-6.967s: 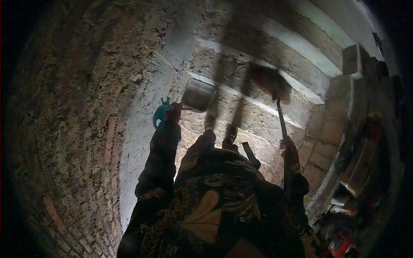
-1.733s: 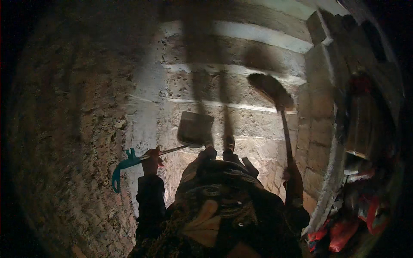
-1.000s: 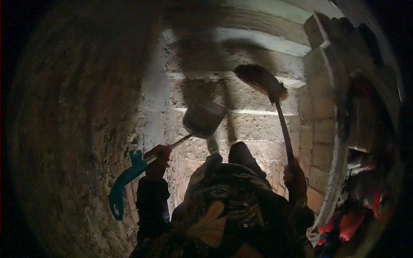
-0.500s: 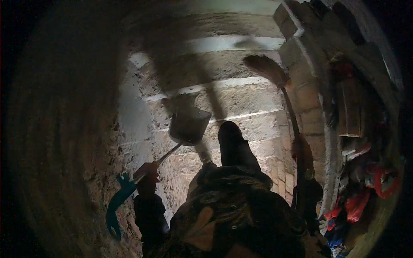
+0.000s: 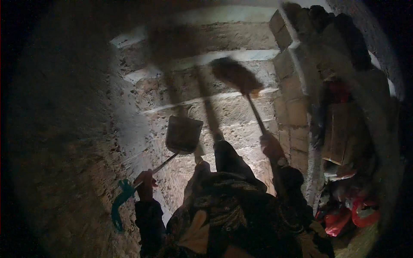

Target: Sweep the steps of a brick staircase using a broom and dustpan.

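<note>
My left hand (image 5: pixel 145 184) is closed round the thin handle of a long-handled dustpan (image 5: pixel 184 134), whose grey pan hangs over the steps ahead. From the handle's end, beside that hand, dangles a green strip (image 5: pixel 117 208), perhaps a cloth tie. On the right, my right hand (image 5: pixel 272 147) grips the handle of a broom (image 5: pixel 235 76). Its dark brown bristle head is raised and points ahead and to the left, slightly blurred, farther off than the pan. Whether the bristles touch a step cannot be made out in the dim light.
Rough stone steps (image 5: pixel 215 103) with pale edges fill the middle. A rough wall (image 5: pixel 64 150) runs along the left. To the right are a ledge of blocks (image 5: pixel 294 112), a brown box (image 5: pixel 337 135) and red plastic bags (image 5: pixel 337 221).
My right hand has moved up and left, and the broom head has swung left toward the middle. The dustpan has shifted slightly down and left, still in my left hand.
</note>
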`<action>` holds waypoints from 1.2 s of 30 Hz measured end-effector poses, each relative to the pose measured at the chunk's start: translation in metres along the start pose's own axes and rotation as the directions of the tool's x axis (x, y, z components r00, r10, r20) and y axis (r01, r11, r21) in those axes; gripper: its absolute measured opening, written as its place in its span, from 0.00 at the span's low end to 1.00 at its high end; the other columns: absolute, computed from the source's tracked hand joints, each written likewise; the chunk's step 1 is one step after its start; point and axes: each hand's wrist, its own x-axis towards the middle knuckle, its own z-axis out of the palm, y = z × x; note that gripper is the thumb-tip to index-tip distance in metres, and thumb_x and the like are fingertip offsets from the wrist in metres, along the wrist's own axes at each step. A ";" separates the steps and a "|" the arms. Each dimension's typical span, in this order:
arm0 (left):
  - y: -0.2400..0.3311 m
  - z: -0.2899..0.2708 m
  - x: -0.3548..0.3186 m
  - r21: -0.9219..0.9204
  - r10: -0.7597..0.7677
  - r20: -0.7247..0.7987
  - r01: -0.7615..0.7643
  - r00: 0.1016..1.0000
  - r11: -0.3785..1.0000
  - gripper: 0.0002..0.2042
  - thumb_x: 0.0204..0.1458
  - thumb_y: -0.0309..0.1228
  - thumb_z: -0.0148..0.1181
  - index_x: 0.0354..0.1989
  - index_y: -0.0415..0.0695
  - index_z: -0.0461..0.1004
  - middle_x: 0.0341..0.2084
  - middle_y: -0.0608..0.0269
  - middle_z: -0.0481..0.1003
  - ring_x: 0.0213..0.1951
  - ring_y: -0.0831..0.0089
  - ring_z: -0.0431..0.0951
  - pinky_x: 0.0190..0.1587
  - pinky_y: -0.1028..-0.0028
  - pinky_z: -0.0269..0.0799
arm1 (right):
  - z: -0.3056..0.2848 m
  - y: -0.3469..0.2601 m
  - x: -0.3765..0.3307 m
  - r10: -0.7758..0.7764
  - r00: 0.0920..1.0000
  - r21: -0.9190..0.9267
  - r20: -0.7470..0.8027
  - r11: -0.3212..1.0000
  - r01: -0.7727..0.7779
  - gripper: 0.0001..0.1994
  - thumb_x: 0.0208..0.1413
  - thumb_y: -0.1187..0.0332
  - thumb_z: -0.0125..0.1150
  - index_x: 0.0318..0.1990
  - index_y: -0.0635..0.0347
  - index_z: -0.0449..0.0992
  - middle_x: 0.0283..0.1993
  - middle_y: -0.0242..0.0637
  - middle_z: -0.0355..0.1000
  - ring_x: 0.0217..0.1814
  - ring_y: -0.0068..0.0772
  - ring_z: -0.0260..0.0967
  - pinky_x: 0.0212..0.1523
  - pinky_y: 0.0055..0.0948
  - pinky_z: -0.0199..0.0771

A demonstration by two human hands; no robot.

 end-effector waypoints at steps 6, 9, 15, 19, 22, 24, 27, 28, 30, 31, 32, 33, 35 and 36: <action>0.012 0.012 0.004 0.067 0.068 0.001 -0.068 0.998 0.995 0.13 0.46 0.36 0.52 0.18 0.41 0.66 0.08 0.64 0.64 0.09 0.76 0.65 0.11 0.77 0.61 | 0.033 0.056 0.001 -0.266 0.921 -0.556 -0.286 0.828 0.066 0.10 0.54 0.61 0.42 0.34 0.57 0.63 0.17 0.25 0.58 0.13 0.14 0.54 0.12 0.12 0.57; 0.018 0.011 -0.001 0.003 0.015 -0.043 -0.014 0.999 1.000 0.13 0.46 0.38 0.52 0.18 0.41 0.66 0.08 0.64 0.64 0.09 0.77 0.65 0.11 0.78 0.61 | 0.046 0.065 -0.016 -0.363 0.892 -0.720 -0.269 0.691 0.064 0.11 0.52 0.67 0.45 0.42 0.58 0.62 0.20 0.26 0.60 0.15 0.15 0.54 0.14 0.14 0.57; 0.011 0.017 0.006 -0.197 0.092 -0.129 -0.117 0.987 0.973 0.11 0.45 0.37 0.53 0.23 0.41 0.69 0.08 0.66 0.62 0.10 0.79 0.63 0.10 0.80 0.61 | 0.064 0.036 -0.052 -0.398 0.866 -0.568 -0.302 0.805 0.172 0.13 0.50 0.54 0.47 0.35 0.53 0.66 0.18 0.21 0.59 0.14 0.13 0.54 0.11 0.13 0.56; 0.007 0.018 0.023 -0.249 0.234 -0.145 -0.265 0.961 0.932 0.11 0.45 0.37 0.53 0.24 0.41 0.70 0.08 0.67 0.62 0.10 0.79 0.62 0.10 0.80 0.61 | 0.054 -0.007 -0.064 -0.660 0.748 -0.972 -0.068 0.213 0.099 0.09 0.52 0.59 0.44 0.35 0.52 0.66 0.21 0.22 0.60 0.17 0.14 0.57 0.12 0.14 0.57; 0.013 0.014 0.038 -0.158 0.039 -0.129 -0.059 0.991 0.986 0.12 0.43 0.39 0.55 0.20 0.42 0.68 0.08 0.68 0.61 0.09 0.79 0.61 0.09 0.80 0.60 | 0.041 -0.060 -0.057 -0.403 0.876 -0.606 -0.266 0.776 0.173 0.09 0.54 0.60 0.41 0.31 0.52 0.66 0.18 0.24 0.60 0.18 0.14 0.59 0.13 0.16 0.60; 0.017 0.009 0.045 -0.138 0.034 -0.147 -0.054 0.989 0.989 0.14 0.42 0.41 0.55 0.18 0.42 0.67 0.07 0.68 0.60 0.09 0.80 0.61 0.09 0.80 0.60 | 0.024 -0.074 -0.045 -0.548 0.777 -0.697 -0.310 0.687 0.206 0.09 0.54 0.60 0.40 0.30 0.52 0.65 0.18 0.23 0.60 0.17 0.15 0.59 0.11 0.17 0.59; 0.020 0.006 0.056 -0.226 -0.025 -0.169 -0.014 0.985 0.974 0.11 0.41 0.38 0.58 0.20 0.43 0.68 0.08 0.70 0.61 0.09 0.81 0.60 0.09 0.80 0.57 | 0.013 -0.080 -0.019 -0.071 0.997 -0.603 -0.008 0.796 0.052 0.09 0.53 0.60 0.41 0.30 0.52 0.65 0.19 0.22 0.60 0.17 0.15 0.58 0.11 0.18 0.59; 0.020 0.004 0.059 -0.225 -0.016 -0.151 -0.018 0.988 0.974 0.11 0.41 0.38 0.57 0.20 0.43 0.68 0.08 0.70 0.62 0.09 0.82 0.60 0.08 0.80 0.57 | 0.013 -0.073 -0.006 -0.095 0.990 -0.459 -0.104 0.887 0.037 0.09 0.53 0.60 0.41 0.31 0.53 0.65 0.19 0.22 0.60 0.17 0.15 0.57 0.12 0.18 0.59; 0.020 0.005 0.066 -0.193 0.010 -0.179 -0.045 0.984 0.980 0.11 0.42 0.38 0.57 0.21 0.43 0.68 0.08 0.69 0.62 0.09 0.82 0.60 0.08 0.80 0.57 | 0.013 -0.045 0.026 -0.023 0.991 -0.079 -0.133 0.997 0.013 0.10 0.53 0.59 0.42 0.31 0.53 0.64 0.19 0.21 0.59 0.15 0.15 0.56 0.13 0.18 0.58; 0.020 0.006 0.069 -0.163 0.005 -0.192 -0.037 0.981 0.986 0.11 0.42 0.37 0.57 0.21 0.42 0.68 0.08 0.69 0.62 0.08 0.82 0.60 0.08 0.80 0.57 | 0.019 -0.032 0.040 0.180 0.981 0.107 0.073 0.977 -0.187 0.09 0.53 0.59 0.42 0.31 0.52 0.64 0.18 0.21 0.58 0.14 0.16 0.53 0.14 0.18 0.57; 0.020 0.006 0.072 -0.184 0.012 -0.194 -0.048 0.981 0.982 0.11 0.42 0.37 0.57 0.21 0.42 0.68 0.08 0.69 0.62 0.08 0.82 0.60 0.08 0.80 0.57 | 0.026 -0.019 0.051 0.109 0.991 0.132 -0.080 0.986 -0.098 0.09 0.52 0.58 0.42 0.29 0.51 0.64 0.18 0.21 0.57 0.14 0.16 0.52 0.14 0.18 0.56; 0.020 0.007 0.074 -0.197 0.020 -0.197 -0.059 0.980 0.979 0.11 0.42 0.37 0.57 0.22 0.42 0.68 0.08 0.69 0.62 0.08 0.82 0.60 0.08 0.80 0.57 | 0.034 -0.006 0.061 0.080 0.978 0.119 -0.192 0.991 -0.058 0.10 0.52 0.57 0.43 0.27 0.50 0.63 0.17 0.21 0.57 0.14 0.17 0.51 0.13 0.19 0.55; 0.020 0.007 0.077 -0.211 0.031 -0.196 -0.073 0.980 0.975 0.10 0.43 0.36 0.57 0.23 0.41 0.68 0.08 0.69 0.62 0.08 0.82 0.60 0.08 0.80 0.57 | 0.050 0.016 0.091 0.239 0.970 0.187 -0.042 0.956 -0.227 0.12 0.51 0.54 0.43 0.23 0.49 0.61 0.15 0.21 0.54 0.13 0.17 0.50 0.13 0.19 0.53; 0.020 0.007 0.078 -0.212 0.034 -0.191 -0.076 0.981 0.974 0.10 0.43 0.36 0.57 0.24 0.41 0.69 0.07 0.69 0.62 0.08 0.81 0.60 0.08 0.80 0.57 | 0.059 0.025 0.096 0.178 0.946 0.191 -0.273 0.973 -0.128 0.15 0.51 0.53 0.43 0.20 0.49 0.58 0.13 0.21 0.51 0.12 0.17 0.47 0.12 0.19 0.52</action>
